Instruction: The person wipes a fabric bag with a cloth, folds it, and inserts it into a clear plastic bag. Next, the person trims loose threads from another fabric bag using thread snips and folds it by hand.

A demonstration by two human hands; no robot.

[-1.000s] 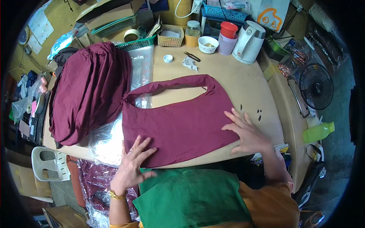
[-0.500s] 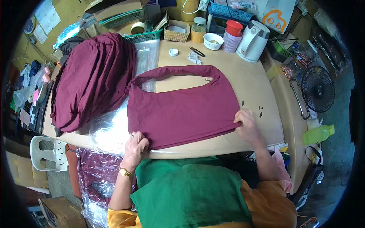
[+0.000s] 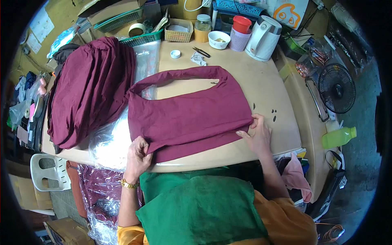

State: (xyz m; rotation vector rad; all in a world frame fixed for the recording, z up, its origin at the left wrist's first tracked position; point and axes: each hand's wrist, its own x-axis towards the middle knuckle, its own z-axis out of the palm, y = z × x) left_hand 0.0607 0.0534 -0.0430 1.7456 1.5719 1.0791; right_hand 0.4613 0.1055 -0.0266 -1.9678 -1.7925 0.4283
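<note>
A maroon fabric shoulder bag (image 3: 188,116) lies flat on the table, its strap loop toward the far side. Along its near edge the upper layer is drawn up into a slanting fold, so a strip of the layer beneath shows. My left hand (image 3: 139,155) is closed on the fold at the bag's near left corner. At the right corner, my right hand (image 3: 258,134) has its fingertips on the fold's end, with the thumb spread toward the lower strip. Left of the bag rises a heap of maroon fabric (image 3: 90,90), resting partly beside clear plastic sheets (image 3: 108,143).
Thread snips (image 3: 201,52), a small white lid (image 3: 175,54), a white bowl (image 3: 219,40), a lilac cup (image 3: 237,41) and an electric kettle (image 3: 263,38) stand at the back. To the right are a black fan (image 3: 337,87) and a green bottle (image 3: 339,137).
The bag's upper layer has been pulled up from the near edge, baring the layer below. My right thumb has spread from the fingers. The whole view has shifted slightly.
</note>
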